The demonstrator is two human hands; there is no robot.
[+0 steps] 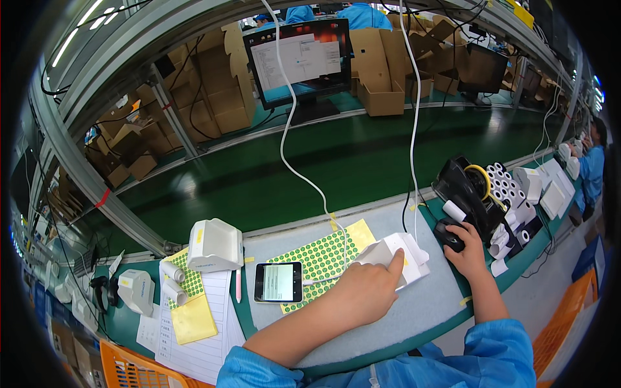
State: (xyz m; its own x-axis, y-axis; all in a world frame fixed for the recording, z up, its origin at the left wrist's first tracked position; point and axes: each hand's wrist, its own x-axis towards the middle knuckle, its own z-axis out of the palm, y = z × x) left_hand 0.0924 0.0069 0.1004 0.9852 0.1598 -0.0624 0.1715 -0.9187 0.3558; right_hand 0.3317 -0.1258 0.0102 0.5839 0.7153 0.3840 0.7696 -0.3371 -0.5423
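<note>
My left hand reaches across the mat to a white plastic device. Its index finger lies stretched over the device; the other fingers are curled against the near side, with their tips and the thumb hidden. Under my right hand is a black computer mouse, with the fingers wrapped over it. A phone with a lit screen lies left of my left forearm, a white cable at its right edge. Beneath them is a yellow sheet of round green stickers.
A monitor stands beyond the green conveyor belt. Another white device, a pink pen, yellow notes and papers lie left. Right are a black scanner on a stand and several paper rolls. White cables hang down in front.
</note>
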